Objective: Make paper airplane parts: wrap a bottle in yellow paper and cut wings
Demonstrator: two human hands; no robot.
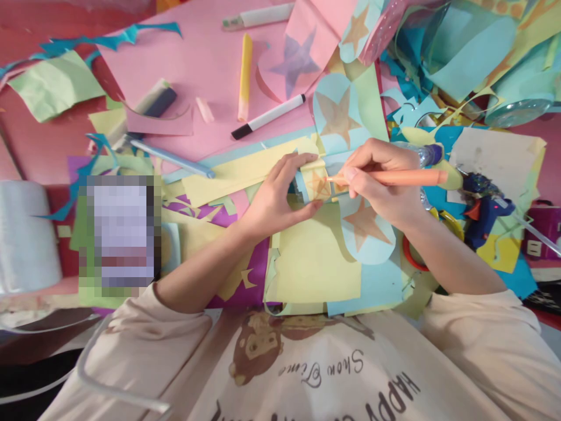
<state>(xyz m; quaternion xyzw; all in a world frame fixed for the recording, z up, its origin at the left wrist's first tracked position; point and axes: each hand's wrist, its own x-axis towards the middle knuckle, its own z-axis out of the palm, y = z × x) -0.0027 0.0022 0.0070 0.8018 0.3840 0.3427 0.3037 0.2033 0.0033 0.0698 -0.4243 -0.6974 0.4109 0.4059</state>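
Observation:
My left hand [280, 196] curls its fingers round a small pale yellow paper piece [316, 182] with an orange star drawn on it, pinning it against the paper below. My right hand [377, 175] is closed on an orange marker [394, 177], whose tip touches the star on that piece. Just below the right hand lies a light blue paper circle with an orange star [366, 229]. A light yellow-green sheet [313, 260] lies under both wrists.
Coloured paper scraps cover the pink table sheet [205, 64]. A black-capped white marker [268, 116], a yellow marker [245, 76] and a blue pen [173, 158] lie further off. A blue glue gun [484, 207] sits at the right, a tape roll [24, 237] at the left.

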